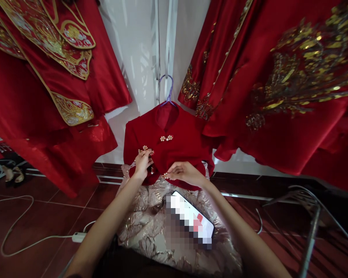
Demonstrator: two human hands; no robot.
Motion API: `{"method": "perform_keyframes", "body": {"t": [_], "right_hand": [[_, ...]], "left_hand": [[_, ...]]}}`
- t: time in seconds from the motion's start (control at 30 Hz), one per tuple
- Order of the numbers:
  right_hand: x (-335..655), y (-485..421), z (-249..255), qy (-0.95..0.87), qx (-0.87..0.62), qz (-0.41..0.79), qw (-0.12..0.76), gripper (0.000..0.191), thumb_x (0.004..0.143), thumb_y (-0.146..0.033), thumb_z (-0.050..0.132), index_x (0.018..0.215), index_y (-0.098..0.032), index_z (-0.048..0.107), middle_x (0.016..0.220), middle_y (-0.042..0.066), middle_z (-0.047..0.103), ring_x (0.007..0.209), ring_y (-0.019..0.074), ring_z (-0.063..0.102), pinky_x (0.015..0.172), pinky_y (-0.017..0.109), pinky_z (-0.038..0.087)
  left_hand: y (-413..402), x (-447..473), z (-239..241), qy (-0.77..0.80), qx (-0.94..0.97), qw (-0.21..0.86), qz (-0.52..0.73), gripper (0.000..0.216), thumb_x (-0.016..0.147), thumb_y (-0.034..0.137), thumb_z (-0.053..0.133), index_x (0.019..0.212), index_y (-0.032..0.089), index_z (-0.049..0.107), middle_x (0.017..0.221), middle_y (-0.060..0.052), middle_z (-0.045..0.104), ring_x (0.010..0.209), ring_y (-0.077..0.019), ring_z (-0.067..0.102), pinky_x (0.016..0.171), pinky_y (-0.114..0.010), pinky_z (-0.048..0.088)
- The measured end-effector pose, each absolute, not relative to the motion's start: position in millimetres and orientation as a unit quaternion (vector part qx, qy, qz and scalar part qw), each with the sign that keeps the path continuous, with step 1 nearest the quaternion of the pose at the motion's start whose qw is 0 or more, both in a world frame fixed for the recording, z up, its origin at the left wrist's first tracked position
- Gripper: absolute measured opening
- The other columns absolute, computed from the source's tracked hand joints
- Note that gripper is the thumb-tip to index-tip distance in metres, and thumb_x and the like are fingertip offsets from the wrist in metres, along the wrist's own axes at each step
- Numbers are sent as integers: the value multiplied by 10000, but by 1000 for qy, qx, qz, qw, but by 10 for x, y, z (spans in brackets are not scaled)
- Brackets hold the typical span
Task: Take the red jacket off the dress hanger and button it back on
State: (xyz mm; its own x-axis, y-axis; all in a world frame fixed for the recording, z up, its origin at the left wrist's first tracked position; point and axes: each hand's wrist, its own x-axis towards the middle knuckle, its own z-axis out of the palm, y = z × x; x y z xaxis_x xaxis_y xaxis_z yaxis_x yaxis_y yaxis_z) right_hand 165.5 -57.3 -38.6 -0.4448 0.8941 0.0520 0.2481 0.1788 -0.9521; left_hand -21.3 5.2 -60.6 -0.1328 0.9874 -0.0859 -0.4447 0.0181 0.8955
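A short red jacket (179, 123) hangs on a purple hanger (170, 87), its fabric spread in front of me. A pearl flower clasp (166, 138) sits closed below its collar. My left hand (142, 165) has its fingers closed on the jacket's front panel, where several pearl and gold clasp pieces cluster at the fingertips. At the lower front, my right hand (185, 173) pinches a pearl clasp (164, 175) against the red cloth. Below both hands lies a pale pink, metallic-patterned skirt (145, 220), with a lit phone (207, 227) on it, its screen partly blurred.
Red embroidered garments (107, 73) hang at left, and sequinned red ones (278, 143) at right. A white pole (162, 38) stands behind the jacket. A power strip (79, 236) with a cable lies on the floor at left, near shoes (14, 175). Metal legs (310, 235) stand at right.
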Motion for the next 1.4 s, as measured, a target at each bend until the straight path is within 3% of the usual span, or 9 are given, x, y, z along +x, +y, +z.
{"method": "perform_keyframes", "body": {"t": [0.17,0.4,0.5,0.7,0.83,0.97,1.1,1.2,1.4], "right_hand": [[1894,-648,-174,-713,-390,532,238,303,628,-344,732,826,-144,619,818,58,689,759,155,639,718,312,491],[2173,-776,102,-727,-410,524,172,312,629,-361,723,850,-164,624,859,56,689,803,168,640,741,315,488],[2249,-798,153,-734,-410,514,171,288,665,-378,701,848,-171,625,852,52,686,789,162,637,728,309,491],[2188,-739,176,-719,-423,397,382,359,736,-415,642,1016,-194,605,1034,72,644,955,173,599,900,351,463],[1973,-622,293,-671,-424,302,529,395,763,-459,599,1070,-212,583,1183,84,586,1108,208,537,1005,394,399],[1635,-382,487,-643,-409,306,570,527,818,-540,474,1226,-207,487,1275,86,526,1205,208,466,1030,365,374],[1239,-104,562,-601,-463,345,552,810,794,-676,352,1387,-134,253,1377,143,391,1305,253,331,1050,392,328],[1062,30,472,-532,-612,200,550,1053,684,-731,462,1398,-27,142,1430,261,206,1344,387,139,1068,539,173],[1393,189,229,-520,-691,-64,497,892,767,-641,427,1299,50,239,1278,343,329,1226,449,263,965,611,198]], "left_hand": [[105,-128,-362,396,517,507,565,243,675,375,662,804,170,642,818,-47,665,675,-125,595,626,-241,449],[209,-59,141,373,830,-9,415,202,839,355,514,950,218,611,961,-72,566,969,-219,492,847,-386,407],[227,-49,272,357,859,-123,345,193,847,347,502,924,199,598,993,-88,530,998,-243,459,866,-425,379],[235,-71,362,269,896,-104,339,153,880,280,434,875,180,549,912,-45,574,961,-189,495,1038,-478,235],[209,-84,338,287,866,47,407,87,824,240,501,790,204,572,774,-17,580,881,-179,536,1100,-511,138],[200,-65,333,333,785,196,485,30,720,216,608,744,234,609,695,-23,585,862,-207,560,1108,-520,116],[219,-65,378,363,799,86,471,184,755,199,558,927,176,618,820,-84,639,987,-273,552,1084,-568,99],[207,-119,441,413,797,-67,436,399,792,116,444,1186,124,508,1119,-162,587,1152,-316,460,1070,-587,86],[254,-403,547,523,710,-167,440,597,756,101,472,1333,84,317,1405,-241,269,1319,-410,205,1036,-636,99]]}}
